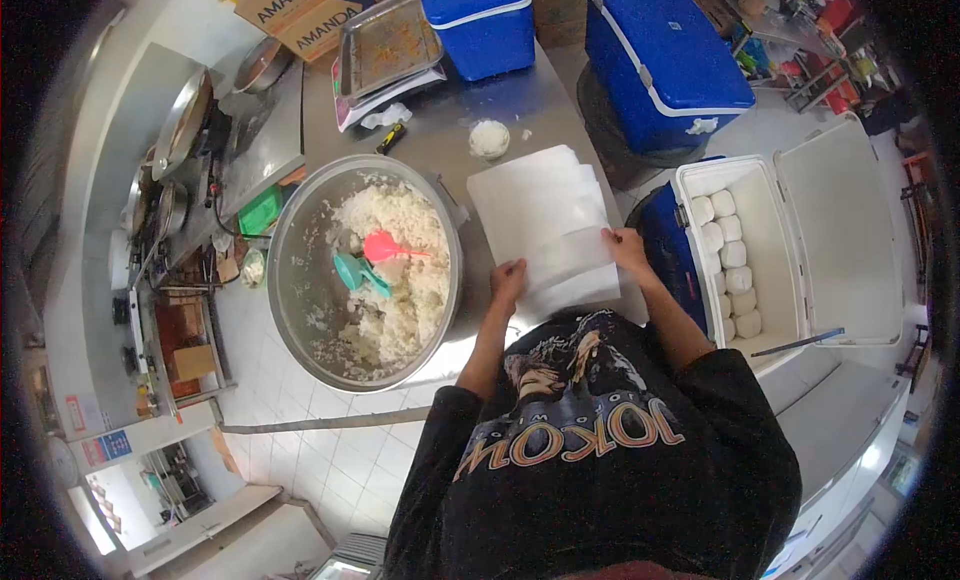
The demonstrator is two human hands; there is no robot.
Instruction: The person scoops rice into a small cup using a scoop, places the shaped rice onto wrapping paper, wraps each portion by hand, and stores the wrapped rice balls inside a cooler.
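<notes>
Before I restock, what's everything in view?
Paper sheets: several, white, on silver table
Basin: 1, silver, left of paper
Rice: one mass, white, in basin
Scoops: 2, pink and teal, on rice
Rice portion: 1, white, beyond paper
Tool: 1, yellow-black, beyond basin
Tray: 1, silver, table's far end
Cartons: 2, brown, upper left
Closed coolers: 2, blue, far side
Open cooler: 1, blue and white, right
Bundles: about eleven, white, in open cooler
Pans: several, silver, left
Clutter: many, mixed, upper right
Shirt: 1, black, foreground
Left hand: 1, at paper
Right hand: 1, at paper
</notes>
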